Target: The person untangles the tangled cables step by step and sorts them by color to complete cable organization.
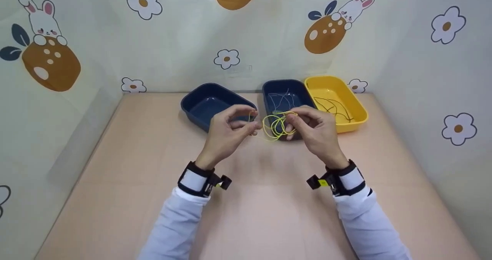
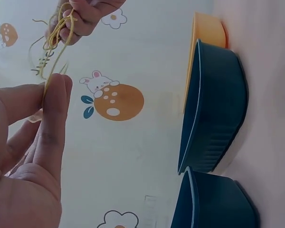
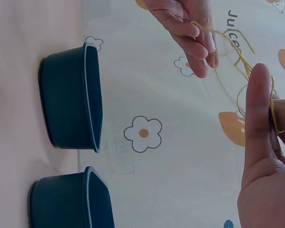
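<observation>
A tangle of thin yellow string [image 1: 277, 126] hangs in loose loops between the two hands, above the tabletop. The right hand [image 1: 313, 131] pinches the bundle between thumb and fingers. From the left, the left hand [image 1: 230, 131] holds one strand of it. In the left wrist view this strand [image 2: 61, 59] runs from the left thumb and finger up to the looped bundle in the right hand [image 2: 88, 19]. The right wrist view shows the right thumb [image 3: 259, 109] pressed along the string, with the left hand [image 3: 190, 35] beyond. Exactly where the left fingertips meet the strand is partly hidden.
Behind the left hand stands a dark blue bin [image 1: 196, 108]. A second blue bin [image 1: 271, 84], partly hidden by the right hand, has pale strings in it. The yellow bin [image 1: 357, 114] beside it contains dark strings. Patterned cloth walls [image 1: 184, 33] surround the pinkish tabletop [image 1: 265, 206].
</observation>
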`<move>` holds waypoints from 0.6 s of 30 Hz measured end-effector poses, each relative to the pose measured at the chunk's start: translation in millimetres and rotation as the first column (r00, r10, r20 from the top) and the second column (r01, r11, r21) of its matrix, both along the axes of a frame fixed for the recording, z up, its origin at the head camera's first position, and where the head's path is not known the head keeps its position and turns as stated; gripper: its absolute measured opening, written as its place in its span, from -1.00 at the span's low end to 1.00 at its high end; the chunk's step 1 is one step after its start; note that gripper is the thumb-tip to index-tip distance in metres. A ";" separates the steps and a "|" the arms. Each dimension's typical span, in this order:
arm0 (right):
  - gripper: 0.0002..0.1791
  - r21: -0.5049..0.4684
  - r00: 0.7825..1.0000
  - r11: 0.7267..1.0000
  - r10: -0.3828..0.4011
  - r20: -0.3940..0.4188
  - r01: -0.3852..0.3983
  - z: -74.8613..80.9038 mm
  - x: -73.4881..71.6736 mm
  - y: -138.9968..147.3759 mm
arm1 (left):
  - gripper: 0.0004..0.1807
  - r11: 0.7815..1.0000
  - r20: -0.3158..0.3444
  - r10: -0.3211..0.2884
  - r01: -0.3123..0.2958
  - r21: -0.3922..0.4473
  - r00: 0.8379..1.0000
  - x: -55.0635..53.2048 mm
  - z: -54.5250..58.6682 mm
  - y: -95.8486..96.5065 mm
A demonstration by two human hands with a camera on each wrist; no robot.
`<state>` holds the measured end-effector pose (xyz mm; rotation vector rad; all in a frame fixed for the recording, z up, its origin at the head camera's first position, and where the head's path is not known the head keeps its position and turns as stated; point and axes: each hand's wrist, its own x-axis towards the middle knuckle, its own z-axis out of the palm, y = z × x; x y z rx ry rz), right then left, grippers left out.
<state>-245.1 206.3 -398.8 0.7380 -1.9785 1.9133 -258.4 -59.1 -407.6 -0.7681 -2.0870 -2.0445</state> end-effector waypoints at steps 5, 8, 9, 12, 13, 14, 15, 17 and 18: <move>-0.86 -0.040 1.000 0.999 -0.005 0.001 0.005 1.0 -3.1 6.5 | -0.68 0.997 -0.022 0.077 -0.077 0.027 0.997 -2.8 1.6 -4.4; -0.86 -0.063 1.000 0.998 -0.023 0.013 0.024 0.3 -5.2 10.9 | -0.77 0.994 -0.016 0.071 -0.070 0.079 0.997 -3.1 3.1 -6.5; -0.86 -0.073 0.999 0.997 -0.031 0.021 0.033 0.0 -5.9 12.1 | -0.79 0.993 -0.016 0.067 -0.065 0.096 0.998 -3.2 3.4 -7.3; -0.83 -0.109 0.997 0.992 -0.058 0.053 0.064 -0.8 -8.1 15.1 | -0.82 0.989 -0.021 0.076 -0.073 0.129 0.997 -4.0 3.8 -9.4; -0.82 -0.124 0.996 0.990 -0.065 0.067 0.073 -0.9 -8.8 15.9 | -0.82 0.987 -0.023 0.086 -0.083 0.137 0.996 -4.2 3.9 -10.2; -0.82 -0.141 0.994 0.987 -0.071 0.082 0.082 -1.0 -9.2 16.6 | -0.82 0.985 -0.030 0.100 -0.095 0.142 0.995 -4.6 3.9 -10.8; -0.81 -0.161 0.992 0.983 -0.078 0.099 0.093 -1.0 -9.7 17.2 | -0.82 0.983 -0.038 0.116 -0.109 0.149 0.993 -5.3 3.7 -11.3; -0.82 -0.204 0.988 0.972 -0.092 0.123 0.116 -1.0 -10.7 18.8 | -0.82 0.976 -0.048 0.150 -0.140 0.168 0.988 -6.4 3.8 -12.6; -0.84 -0.227 0.986 0.965 -0.101 0.136 0.130 -0.8 -11.2 19.5 | -0.82 0.973 -0.051 0.165 -0.154 0.175 0.985 -6.9 3.7 -13.7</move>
